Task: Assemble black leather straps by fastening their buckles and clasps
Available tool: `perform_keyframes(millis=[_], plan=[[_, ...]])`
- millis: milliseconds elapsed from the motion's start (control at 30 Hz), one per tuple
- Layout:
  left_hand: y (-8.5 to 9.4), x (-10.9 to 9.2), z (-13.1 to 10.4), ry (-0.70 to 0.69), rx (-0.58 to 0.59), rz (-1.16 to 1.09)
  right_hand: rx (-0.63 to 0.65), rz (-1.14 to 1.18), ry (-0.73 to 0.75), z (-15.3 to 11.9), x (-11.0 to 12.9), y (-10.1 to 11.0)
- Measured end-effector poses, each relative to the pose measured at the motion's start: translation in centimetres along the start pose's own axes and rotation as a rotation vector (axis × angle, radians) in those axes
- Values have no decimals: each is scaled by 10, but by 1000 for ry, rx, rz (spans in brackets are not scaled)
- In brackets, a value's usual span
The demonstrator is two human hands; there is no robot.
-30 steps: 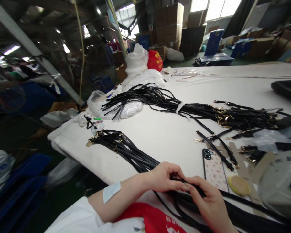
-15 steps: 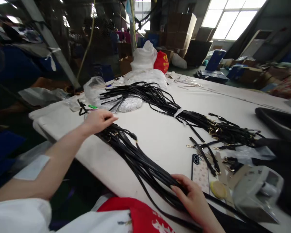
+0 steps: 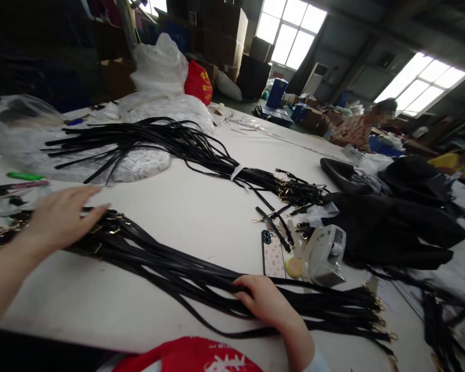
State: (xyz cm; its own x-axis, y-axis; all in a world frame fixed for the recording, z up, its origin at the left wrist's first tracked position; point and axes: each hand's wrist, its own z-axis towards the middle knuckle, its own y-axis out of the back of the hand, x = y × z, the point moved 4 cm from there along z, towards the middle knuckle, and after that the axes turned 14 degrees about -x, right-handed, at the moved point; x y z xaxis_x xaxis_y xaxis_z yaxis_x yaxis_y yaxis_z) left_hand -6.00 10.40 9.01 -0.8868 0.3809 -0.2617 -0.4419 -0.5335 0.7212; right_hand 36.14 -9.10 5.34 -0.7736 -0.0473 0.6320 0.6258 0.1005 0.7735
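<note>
A long bundle of black straps (image 3: 170,263) with gold-coloured buckles and clasps lies along the near side of the white table. My left hand (image 3: 64,214) rests over its buckled left end, fingers stretched and thumb apart. Further right, my right hand (image 3: 261,299) curls its fingers over the middle of the bundle; the straps under the palm are hidden. Beyond lies a second bundle of black straps (image 3: 201,152), held by a white tie (image 3: 237,172). Several short black straps (image 3: 273,227) lie loose by its clasp end.
A phone (image 3: 273,256), a yellow tape roll (image 3: 294,267) and a pale tape dispenser (image 3: 327,256) stand beyond my right hand. Black fabric (image 3: 395,227) covers the table's right side. Plastic bags (image 3: 158,67) and a red bag (image 3: 198,82) sit at the back. A person (image 3: 356,129) is at the far right.
The view has swung to the right, bringing the bundle's right-hand clasps and a person into sight. My left hand has gone from closed fingers to stretched ones over the straps. My right hand stays on the bundle.
</note>
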Motion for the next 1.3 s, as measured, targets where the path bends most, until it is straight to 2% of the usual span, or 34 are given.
perform_keyframes(millis=[33, 133, 167, 233, 300, 400, 533, 633, 700, 800, 933, 1033, 1200, 1300], plan=[[-16, -25, -12, -19, 12, 29, -6, -17, 5, 0, 1, 2], [-65, -96, -53, -99, 166, -72, -43, -58, 23, 0, 8, 16], [-78, -113, -65, -106, 226, -99, -53, -73, 29, 0, 9, 23], [-96, -133, -85, -104, 289, -109, -75, -105, 45, 6, 11, 39], [-105, -140, -95, -102, 319, -106, -95, -134, 69, 20, 7, 54], [-106, -138, -98, -112, 326, -116, -171, -216, 39, 61, -17, 73], [-102, -134, -96, -99, 302, -127, -352, -383, -140, 136, -66, 92], [-103, -132, -98, -87, 283, -144, -428, -490, -258, 181, -93, 99], [-103, -131, -99, -76, 258, -161, -427, -542, -316, 199, -104, 99], [-102, -130, -100, -67, 215, -174, -399, -587, -363, 211, -111, 95], [-100, -131, -100, -63, 192, -183, -392, -600, -355, 207, -104, 92], [-101, -131, -101, -71, 208, -184, -421, -603, -322, 188, -89, 96], [-103, -137, -98, -71, 235, -198, -415, -632, -230, 127, -55, 100], [-90, -168, -89, -91, 230, -286, -316, -638, -174, 82, -32, 88]])
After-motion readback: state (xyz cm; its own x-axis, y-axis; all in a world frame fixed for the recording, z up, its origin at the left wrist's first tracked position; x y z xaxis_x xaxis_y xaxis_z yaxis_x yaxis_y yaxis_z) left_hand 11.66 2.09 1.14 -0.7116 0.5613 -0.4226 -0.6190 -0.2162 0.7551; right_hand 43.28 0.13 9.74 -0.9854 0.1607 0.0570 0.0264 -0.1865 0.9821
